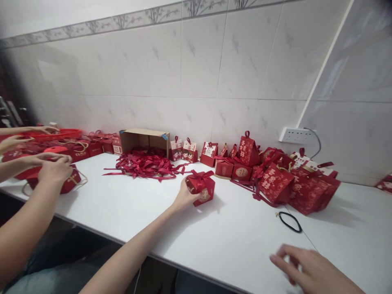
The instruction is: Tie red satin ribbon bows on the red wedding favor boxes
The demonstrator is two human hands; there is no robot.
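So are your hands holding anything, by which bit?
The left hand grips a red cardboard box with a red ribbon bow by its left side; the right hand, blurred, holds nothing visible.

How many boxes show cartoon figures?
2: one box beside the open cardboard carton, another box just right of it. Others may be hidden among the red boxes.

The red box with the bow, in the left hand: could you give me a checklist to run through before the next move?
1. Left hand has hold of the red box: ok, gripped at its side.
2. Bow in place: ok, on top of the box.
3. Right hand free: ok, seemingly; nothing shows in it, though it is blurred.
4. Right hand at the box: not ok, it is well apart.
5. Box clear of the white table: cannot tell from this angle.
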